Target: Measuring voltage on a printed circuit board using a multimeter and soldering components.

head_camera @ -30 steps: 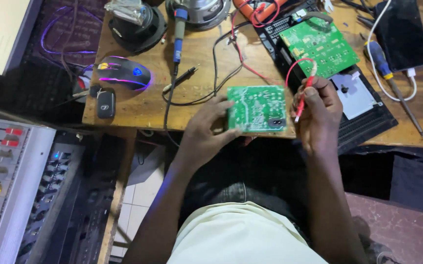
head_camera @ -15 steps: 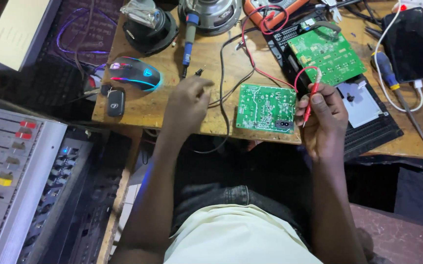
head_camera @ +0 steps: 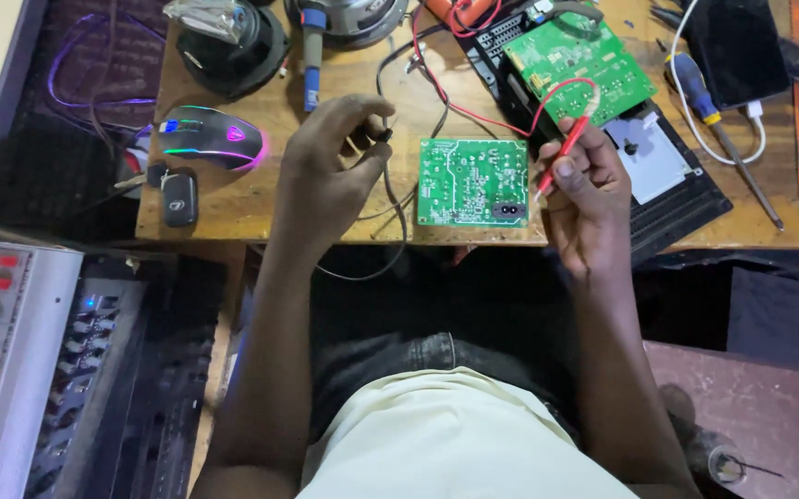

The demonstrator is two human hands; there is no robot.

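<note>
Two hands with test probes on either side of a green circuit board at the front edge of a crowded wooden bench.

The circuit board (head_camera: 472, 182) lies flat, its near side almost flush with the bench (head_camera: 233, 199) front edge, and bare wood shows only in a narrow strip around it. The left hand (head_camera: 330, 176), just left of the board, is closed around a black probe (head_camera: 384, 136) whose lead hangs over the edge. The right hand (head_camera: 584, 199), at the board's right side, pinches a red probe (head_camera: 561, 154), tip near the board's right rim. A glowing mouse (head_camera: 212, 136) and key fob (head_camera: 179, 197) sit further left; a second green board (head_camera: 579, 65) rests on a black tray-like case (head_camera: 686, 199) behind the right hand.
</note>
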